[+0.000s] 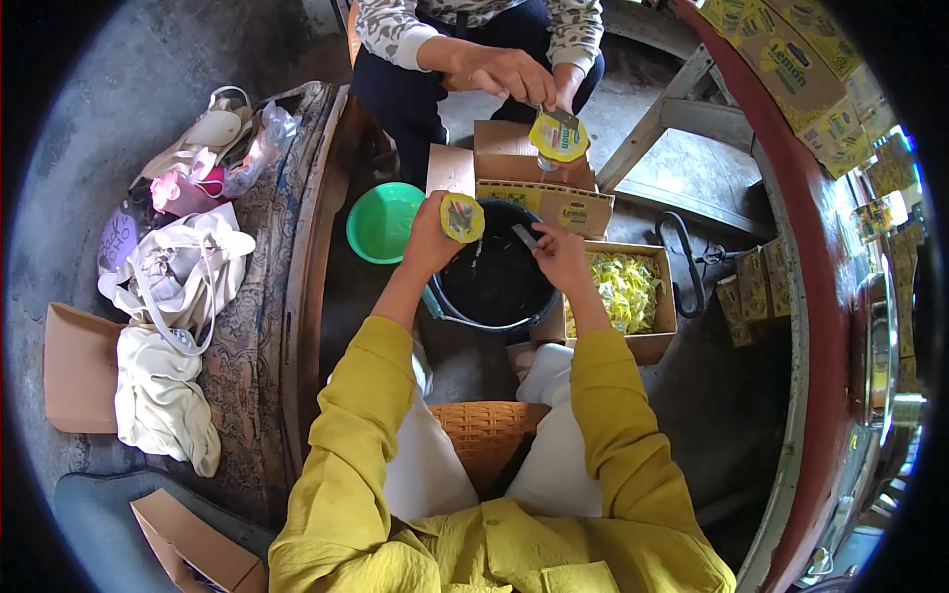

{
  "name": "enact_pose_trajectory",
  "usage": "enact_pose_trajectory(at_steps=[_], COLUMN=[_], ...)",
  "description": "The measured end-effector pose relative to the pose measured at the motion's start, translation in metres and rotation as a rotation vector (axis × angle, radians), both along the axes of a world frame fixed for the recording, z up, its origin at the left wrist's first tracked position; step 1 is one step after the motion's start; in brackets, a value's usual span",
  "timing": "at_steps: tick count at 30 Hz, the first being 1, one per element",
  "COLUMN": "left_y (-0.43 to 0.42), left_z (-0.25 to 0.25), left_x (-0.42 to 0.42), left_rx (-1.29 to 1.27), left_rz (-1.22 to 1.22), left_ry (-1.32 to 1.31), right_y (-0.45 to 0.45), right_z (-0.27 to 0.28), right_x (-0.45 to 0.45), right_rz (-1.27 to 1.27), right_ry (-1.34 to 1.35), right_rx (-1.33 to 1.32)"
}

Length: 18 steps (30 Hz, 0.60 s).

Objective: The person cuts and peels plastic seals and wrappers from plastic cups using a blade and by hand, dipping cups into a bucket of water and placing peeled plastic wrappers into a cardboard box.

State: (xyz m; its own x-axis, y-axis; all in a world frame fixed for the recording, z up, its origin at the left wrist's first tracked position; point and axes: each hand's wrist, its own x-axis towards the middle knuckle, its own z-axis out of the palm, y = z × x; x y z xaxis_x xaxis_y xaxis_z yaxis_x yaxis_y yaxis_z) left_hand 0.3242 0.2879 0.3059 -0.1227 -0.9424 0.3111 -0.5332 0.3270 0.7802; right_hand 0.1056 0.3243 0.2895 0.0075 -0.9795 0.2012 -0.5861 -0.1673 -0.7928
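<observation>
My left hand (428,243) is closed around a plastic drink cup (462,217) with a yellow printed lid, tipped above the black bucket (498,282). A thin whitish streak shows just below the cup. Between the fingers of my right hand (561,259) is a small flat blade (525,236), apart from the cup and over the bucket's right side. Opposite me, another person's hands (509,77) hold a cup with a yellow lemon-print lid (557,138) above an open cardboard box (534,201).
Left of the bucket stands a green basin (384,219). A carton of yellow-green scraps (625,292) is at its right. Bags (178,267) lie on a patterned bench (252,346) to my left. Lemon-print cartons (791,64) sit on the red-edged table (828,376) at right.
</observation>
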Motion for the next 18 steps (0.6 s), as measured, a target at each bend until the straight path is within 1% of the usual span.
enact_pose_trajectory(at_steps=[2,5,7,10,11,15,18], left_y=[0.004,0.005,0.005,0.005,0.005,0.003,0.002], left_z=[0.004,0.001,-0.005,-0.017,-0.021,-0.037,-0.043], left_x=[-0.004,-0.008,-0.012,-0.019,-0.02,-0.027,-0.032], left_rx=[-0.01,-0.018,0.036,0.013,0.05,0.052,0.11], left_rz=[0.003,-0.011,-0.028,-0.009,-0.015,-0.02,-0.054], left_ry=[-0.046,-0.161,-0.218,-0.324,-0.351,-0.42,-0.509], right_y=[-0.006,-0.013,-0.015,-0.02,-0.022,-0.029,-0.029], right_z=[-0.017,-0.042,-0.047,-0.05,-0.05,-0.069,-0.075], right_x=[-0.002,0.002,0.008,0.017,0.019,0.019,0.018], right_rz=[-0.028,0.003,0.015,0.024,0.024,-0.001,-0.003], right_ry=[0.06,0.058,0.064,0.079,0.085,0.094,0.083], right_rx=[0.052,0.23,0.265,0.312,0.326,0.321,0.331])
